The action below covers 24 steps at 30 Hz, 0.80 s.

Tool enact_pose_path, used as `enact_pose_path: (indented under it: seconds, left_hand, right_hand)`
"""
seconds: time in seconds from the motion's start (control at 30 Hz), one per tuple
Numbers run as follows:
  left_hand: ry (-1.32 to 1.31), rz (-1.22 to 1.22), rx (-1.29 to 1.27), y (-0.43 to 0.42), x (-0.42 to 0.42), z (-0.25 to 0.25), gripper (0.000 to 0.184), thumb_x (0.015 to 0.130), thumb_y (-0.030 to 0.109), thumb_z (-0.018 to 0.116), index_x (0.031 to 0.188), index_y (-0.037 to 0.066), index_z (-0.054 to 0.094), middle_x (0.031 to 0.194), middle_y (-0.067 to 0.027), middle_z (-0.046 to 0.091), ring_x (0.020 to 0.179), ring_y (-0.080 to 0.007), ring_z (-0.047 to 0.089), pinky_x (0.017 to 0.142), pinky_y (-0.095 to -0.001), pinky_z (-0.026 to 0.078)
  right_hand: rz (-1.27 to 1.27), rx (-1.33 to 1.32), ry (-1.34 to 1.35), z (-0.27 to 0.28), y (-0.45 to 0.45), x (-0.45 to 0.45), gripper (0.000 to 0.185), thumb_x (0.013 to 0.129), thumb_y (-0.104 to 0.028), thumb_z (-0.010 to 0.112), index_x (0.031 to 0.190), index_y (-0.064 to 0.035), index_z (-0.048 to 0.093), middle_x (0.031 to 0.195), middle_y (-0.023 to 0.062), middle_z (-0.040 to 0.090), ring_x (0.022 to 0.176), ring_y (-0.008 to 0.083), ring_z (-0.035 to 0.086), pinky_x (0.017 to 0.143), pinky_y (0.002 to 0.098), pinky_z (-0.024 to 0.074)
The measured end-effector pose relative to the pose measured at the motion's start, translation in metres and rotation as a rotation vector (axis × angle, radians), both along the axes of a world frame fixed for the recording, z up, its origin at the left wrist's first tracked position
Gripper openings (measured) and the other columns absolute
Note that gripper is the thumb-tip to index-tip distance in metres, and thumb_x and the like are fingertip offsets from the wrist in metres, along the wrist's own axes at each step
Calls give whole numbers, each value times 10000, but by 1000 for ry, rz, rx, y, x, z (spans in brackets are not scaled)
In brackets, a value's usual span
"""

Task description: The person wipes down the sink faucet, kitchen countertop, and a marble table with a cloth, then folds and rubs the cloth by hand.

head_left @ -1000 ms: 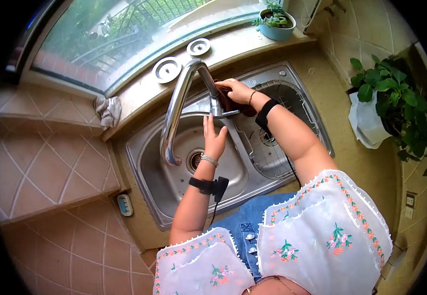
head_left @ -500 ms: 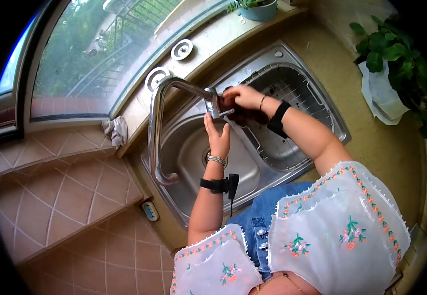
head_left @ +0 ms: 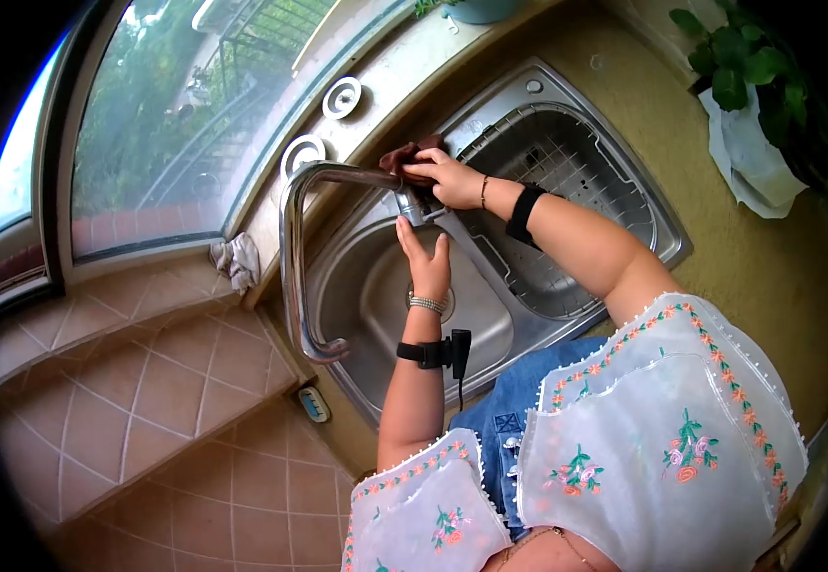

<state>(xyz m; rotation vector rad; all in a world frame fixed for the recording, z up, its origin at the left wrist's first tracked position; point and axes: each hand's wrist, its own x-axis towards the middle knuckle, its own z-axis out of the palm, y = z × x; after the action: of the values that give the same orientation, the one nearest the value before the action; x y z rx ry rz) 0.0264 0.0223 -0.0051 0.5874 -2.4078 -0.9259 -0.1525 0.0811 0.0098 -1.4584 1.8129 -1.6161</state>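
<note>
At a window-side sink (head_left: 502,250), you work with both hands around the base of a chrome faucet (head_left: 292,250). Your right hand (head_left: 454,182) has its grip closed on a bunched maroon cloth (head_left: 401,157), which sits behind the faucet's base, on the window side. Your left hand (head_left: 422,270) is extended over the left basin, its grip apart, thumb away from the fingers, fingertips at the near side of the base; whether they press on the metal, you cannot tell from this angle. For the cloth work in hand, it would likely help to spread the bunch flat beneath your fingers, so that fabric rather than knuckle meets the chrome. Light, even pressure should serve best, with care around the lever (head_left: 436,214), which a stray push could lift. Your left hand seems well placed to steady the base. Mind the loose cloth end near the wire rack (head_left: 576,143) in the right basin, and the two drain strainers on the windowsill (head_left: 373,107).
</note>
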Motion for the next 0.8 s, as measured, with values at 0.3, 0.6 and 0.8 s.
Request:
enact_pose_path:
  seconds: [0.3, 0.6, 0.8]
  left_hand:
    - [-42, -23, 3, -2, 1, 3, 762, 810, 116, 595, 1395, 59, 110, 1438, -138, 139, 1284, -288, 247, 999, -359, 302]
    - [-53, 13, 19, -1, -8, 10, 772, 790, 130, 594, 1375, -4, 108, 1425, -224, 114, 1325, -337, 141, 1064, -361, 170]
    - [-65, 116, -76, -3, -19, 15, 807, 766, 233, 640, 1348, -45, 156, 1376, -264, 213, 1279, -368, 238, 1044, -374, 227]
  right_hand:
    - [-76, 115, -618, 33, 20, -26, 570, 694, 11, 432, 1262, -38, 434, 1090, 131, 566, 953, 192, 549, 804, 283, 456]
    - [333, 290, -571, 5, 31, 4, 448, 656, 78, 422, 1059, -53, 569, 827, -2, 554, 706, 105, 493, 593, 248, 418]
    - [308, 324, -701, 8, 56, 17, 504, 682, 84, 413, 1161, -31, 521, 920, 44, 575, 811, 141, 537, 681, 245, 451]
